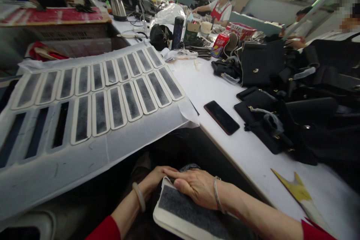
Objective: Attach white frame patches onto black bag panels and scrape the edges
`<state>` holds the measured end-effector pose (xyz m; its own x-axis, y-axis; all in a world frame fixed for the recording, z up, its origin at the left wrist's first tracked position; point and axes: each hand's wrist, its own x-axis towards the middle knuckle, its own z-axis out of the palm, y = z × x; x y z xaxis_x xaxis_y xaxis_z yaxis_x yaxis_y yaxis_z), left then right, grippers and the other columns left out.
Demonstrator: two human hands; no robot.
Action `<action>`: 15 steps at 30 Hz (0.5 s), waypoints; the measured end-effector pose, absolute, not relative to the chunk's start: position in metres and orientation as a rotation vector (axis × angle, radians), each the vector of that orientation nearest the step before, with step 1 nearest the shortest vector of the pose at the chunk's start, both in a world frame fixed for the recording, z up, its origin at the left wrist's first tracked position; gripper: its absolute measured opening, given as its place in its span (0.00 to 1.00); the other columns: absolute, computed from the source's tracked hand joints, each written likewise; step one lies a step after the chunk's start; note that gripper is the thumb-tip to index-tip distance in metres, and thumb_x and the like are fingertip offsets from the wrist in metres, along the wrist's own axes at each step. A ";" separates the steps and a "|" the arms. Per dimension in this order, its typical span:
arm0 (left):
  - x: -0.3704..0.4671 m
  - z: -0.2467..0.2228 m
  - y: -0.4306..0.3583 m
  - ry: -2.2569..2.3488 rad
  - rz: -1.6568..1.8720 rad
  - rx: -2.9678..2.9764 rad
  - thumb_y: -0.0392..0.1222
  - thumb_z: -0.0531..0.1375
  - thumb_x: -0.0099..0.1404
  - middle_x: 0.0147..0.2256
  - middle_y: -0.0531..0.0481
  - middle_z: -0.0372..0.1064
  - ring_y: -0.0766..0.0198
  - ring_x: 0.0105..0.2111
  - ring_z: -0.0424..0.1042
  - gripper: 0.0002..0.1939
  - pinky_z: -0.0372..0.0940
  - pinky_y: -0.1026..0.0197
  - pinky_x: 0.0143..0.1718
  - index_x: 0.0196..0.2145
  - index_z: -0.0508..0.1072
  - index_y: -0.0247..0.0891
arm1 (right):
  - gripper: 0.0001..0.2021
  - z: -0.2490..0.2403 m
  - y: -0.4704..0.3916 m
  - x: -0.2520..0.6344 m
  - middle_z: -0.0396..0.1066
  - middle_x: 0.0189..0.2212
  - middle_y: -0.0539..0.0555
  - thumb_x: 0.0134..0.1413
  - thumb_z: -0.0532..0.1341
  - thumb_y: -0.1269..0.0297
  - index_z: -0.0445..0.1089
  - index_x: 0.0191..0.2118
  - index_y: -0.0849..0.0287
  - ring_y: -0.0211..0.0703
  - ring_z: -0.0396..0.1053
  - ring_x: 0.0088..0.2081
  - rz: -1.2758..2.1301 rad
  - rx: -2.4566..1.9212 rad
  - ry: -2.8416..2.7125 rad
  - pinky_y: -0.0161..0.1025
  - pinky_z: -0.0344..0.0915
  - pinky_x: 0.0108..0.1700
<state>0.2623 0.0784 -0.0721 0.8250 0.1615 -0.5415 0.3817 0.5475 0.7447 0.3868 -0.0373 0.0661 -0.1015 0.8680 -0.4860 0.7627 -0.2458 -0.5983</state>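
A stack of pale-edged panels with dark grey middles (184, 206) lies low in front of me, near my lap. My right hand (198, 187) rests over its far end, thumb on the top panel and fingers bent over the edge. At the near corner of that end, my left hand (157, 176) meets the right fingertips and closes around the stack's edge; its fingers are partly hidden. Similar panels (99, 112) lie in rows on a pale sheet-covered board (118, 150) to the left.
Right of the board stands a white table (194, 78) with a phone (221, 117), black bags (261, 60) and a yellow-and-white forked tool (298, 191). Farther back are a red packet (221, 43), a dark cylinder (177, 32) and a metal kettle (117, 5). A person in a red apron (218, 11) sits beyond.
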 end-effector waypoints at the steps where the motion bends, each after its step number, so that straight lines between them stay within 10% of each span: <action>1: 0.262 -0.069 0.085 0.598 -0.141 1.069 0.42 0.65 0.49 0.30 0.43 0.75 0.54 0.33 0.71 0.15 0.62 0.58 0.36 0.33 0.81 0.30 | 0.26 0.067 -0.040 0.388 0.62 0.61 0.55 0.68 0.39 0.50 0.51 0.68 0.48 0.56 0.64 0.58 1.273 -2.032 -1.847 0.52 0.60 0.59; 6: 0.257 -0.017 0.119 0.531 -0.031 1.371 0.52 0.63 0.57 0.43 0.45 0.75 0.53 0.48 0.68 0.17 0.57 0.64 0.51 0.35 0.82 0.35 | 0.26 0.069 -0.056 0.397 0.61 0.61 0.57 0.68 0.40 0.48 0.49 0.68 0.45 0.61 0.63 0.58 1.277 -2.076 -1.812 0.58 0.61 0.58; 15: 0.277 0.054 0.114 0.210 -0.521 1.842 0.44 0.63 0.55 0.25 0.54 0.73 0.62 0.27 0.66 0.10 0.55 0.67 0.27 0.31 0.82 0.39 | 0.25 0.093 -0.107 0.427 0.62 0.60 0.54 0.66 0.45 0.45 0.50 0.66 0.37 0.60 0.64 0.58 1.447 -2.238 -1.592 0.56 0.62 0.57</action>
